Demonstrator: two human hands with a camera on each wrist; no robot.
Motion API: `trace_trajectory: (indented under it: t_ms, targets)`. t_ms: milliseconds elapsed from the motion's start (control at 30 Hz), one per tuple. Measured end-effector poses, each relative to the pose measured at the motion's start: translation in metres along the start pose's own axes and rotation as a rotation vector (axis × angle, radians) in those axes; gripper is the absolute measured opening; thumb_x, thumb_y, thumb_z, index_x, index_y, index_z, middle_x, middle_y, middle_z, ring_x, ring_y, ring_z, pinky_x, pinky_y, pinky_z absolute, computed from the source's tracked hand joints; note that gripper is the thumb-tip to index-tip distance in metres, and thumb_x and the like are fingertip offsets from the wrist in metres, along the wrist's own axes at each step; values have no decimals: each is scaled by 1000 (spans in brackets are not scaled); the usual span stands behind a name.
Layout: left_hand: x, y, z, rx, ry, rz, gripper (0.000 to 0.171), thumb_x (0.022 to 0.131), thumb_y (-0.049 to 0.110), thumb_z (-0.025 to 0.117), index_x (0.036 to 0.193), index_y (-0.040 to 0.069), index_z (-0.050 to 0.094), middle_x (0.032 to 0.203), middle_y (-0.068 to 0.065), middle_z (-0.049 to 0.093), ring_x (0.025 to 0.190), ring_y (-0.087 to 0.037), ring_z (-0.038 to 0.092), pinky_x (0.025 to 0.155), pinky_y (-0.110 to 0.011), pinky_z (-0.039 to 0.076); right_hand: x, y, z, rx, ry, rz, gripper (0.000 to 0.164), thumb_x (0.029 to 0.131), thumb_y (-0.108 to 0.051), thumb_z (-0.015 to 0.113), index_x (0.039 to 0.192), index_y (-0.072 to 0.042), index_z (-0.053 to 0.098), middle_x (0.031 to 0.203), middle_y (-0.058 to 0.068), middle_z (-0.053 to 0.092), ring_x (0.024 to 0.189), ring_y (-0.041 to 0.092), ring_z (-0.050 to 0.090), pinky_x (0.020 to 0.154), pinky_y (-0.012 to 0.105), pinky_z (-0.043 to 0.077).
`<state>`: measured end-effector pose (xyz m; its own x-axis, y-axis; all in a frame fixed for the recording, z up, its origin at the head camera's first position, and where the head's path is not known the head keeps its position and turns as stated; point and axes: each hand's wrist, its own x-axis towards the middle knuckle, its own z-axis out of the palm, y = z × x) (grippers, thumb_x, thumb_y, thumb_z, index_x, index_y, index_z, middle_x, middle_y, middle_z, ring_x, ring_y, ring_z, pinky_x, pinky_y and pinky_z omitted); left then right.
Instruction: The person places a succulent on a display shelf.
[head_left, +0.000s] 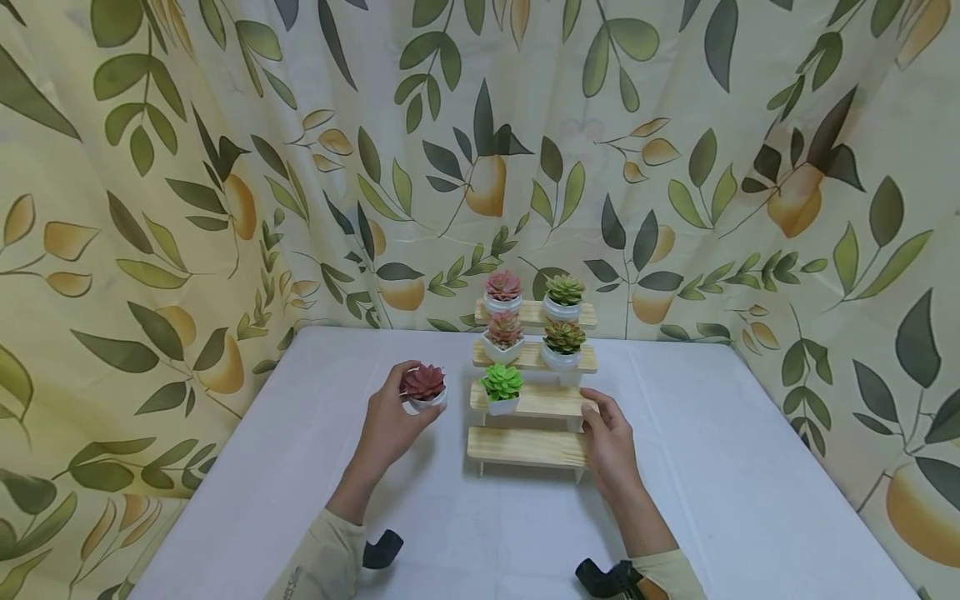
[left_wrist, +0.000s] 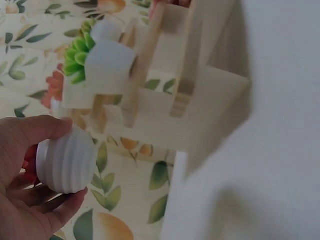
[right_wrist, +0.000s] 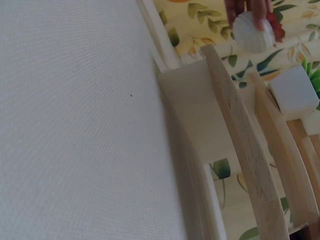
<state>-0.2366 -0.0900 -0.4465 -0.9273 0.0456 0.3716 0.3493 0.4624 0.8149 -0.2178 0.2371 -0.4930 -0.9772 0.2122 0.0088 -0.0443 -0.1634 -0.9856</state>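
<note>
My left hand (head_left: 388,432) holds a dark red potted succulent (head_left: 424,383) to the left of a tiered wooden stand (head_left: 525,447). In the left wrist view, the thumb and fingers grip its white ribbed pot (left_wrist: 67,160) from the sides, above the table. My right hand (head_left: 613,442) grips the right end of the stand's second-lowest board, thumb in front. A bright green succulent (head_left: 502,382) in a white angular pot sits at the left of that board. The lowest board carries no plant.
Above stand a pink-red succulent (head_left: 503,332) and a brownish-green succulent (head_left: 564,337). On the top board are a pink succulent (head_left: 503,286) and a green succulent (head_left: 564,290). A white cloth covers the table (head_left: 720,467); a leaf-patterned curtain (head_left: 300,208) hangs behind.
</note>
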Motion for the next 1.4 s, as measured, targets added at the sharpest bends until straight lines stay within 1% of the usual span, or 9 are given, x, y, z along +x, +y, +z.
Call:
trace_trajectory:
  t_ms: [100, 233, 400, 600, 767, 967, 1100, 1267, 1400]
  targets:
    - [-2, 10, 0, -19, -4, 19, 72, 81, 17, 92, 141, 6, 54, 120, -10, 68, 112, -26, 65, 95, -46, 55, 0, -1, 0, -3, -1, 7, 37, 113, -14, 45, 147, -3, 45, 167, 3, 24, 146, 18, 31, 120, 37, 28]
    - [-4, 20, 2, -39, -19, 45, 70, 81, 16, 92, 140, 7, 56, 119, -7, 68, 109, -22, 64, 94, -42, 56, 1, -1, 0, -3, 0, 11, 36, 112, -14, 45, 147, -4, 46, 167, 3, 24, 146, 18, 31, 120, 37, 28]
    - [-6, 29, 5, -52, -26, 70, 70, 80, 13, 92, 140, 7, 56, 120, -6, 67, 109, -21, 64, 94, -41, 56, 1, -1, 0, 5, 8, 14, 36, 112, -13, 45, 147, -3, 46, 167, 4, 27, 145, 18, 32, 119, 36, 29]
    - [-7, 38, 9, -68, -22, 90, 75, 80, 11, 92, 143, 6, 51, 120, -7, 67, 110, -22, 65, 96, -40, 55, 0, -2, 0, 7, 0, 10, 36, 113, -12, 43, 148, -3, 45, 167, 5, 24, 147, 17, 30, 120, 34, 28]
    - [-8, 44, 14, -83, -33, 108, 74, 79, 9, 92, 142, 9, 53, 122, -5, 66, 110, -20, 64, 96, -37, 55, -1, -3, 0, 6, -9, 8, 37, 113, -13, 42, 148, -3, 44, 168, 5, 22, 149, 17, 29, 120, 32, 28]
    - [-10, 52, 21, -108, -61, 168, 70, 77, 6, 93, 137, 10, 57, 121, -1, 67, 109, -15, 64, 93, -35, 56, -1, -3, 0, 7, -5, 10, 36, 113, -12, 42, 148, -3, 45, 167, 4, 24, 149, 18, 29, 120, 33, 28]
    - [-12, 60, 26, -127, -71, 202, 71, 76, 6, 93, 138, 11, 58, 120, 0, 68, 109, -14, 64, 92, -37, 56, -1, -2, 1, 11, -1, 9, 36, 113, -11, 42, 147, -2, 45, 167, 5, 25, 148, 18, 30, 120, 33, 28]
    - [-14, 70, 35, -138, -92, 214, 72, 77, 9, 94, 138, 13, 57, 123, 1, 67, 112, -12, 63, 94, -37, 55, -1, -3, 1, 7, 0, 9, 36, 113, -11, 42, 147, -2, 45, 167, 5, 25, 147, 18, 30, 120, 33, 28]
    - [-15, 77, 43, -153, -118, 233, 71, 78, 13, 94, 139, 12, 56, 120, 2, 67, 111, -11, 63, 93, -38, 56, -1, -3, 1, 7, -3, 12, 36, 113, -11, 42, 147, -2, 45, 167, 5, 24, 148, 18, 29, 120, 33, 27]
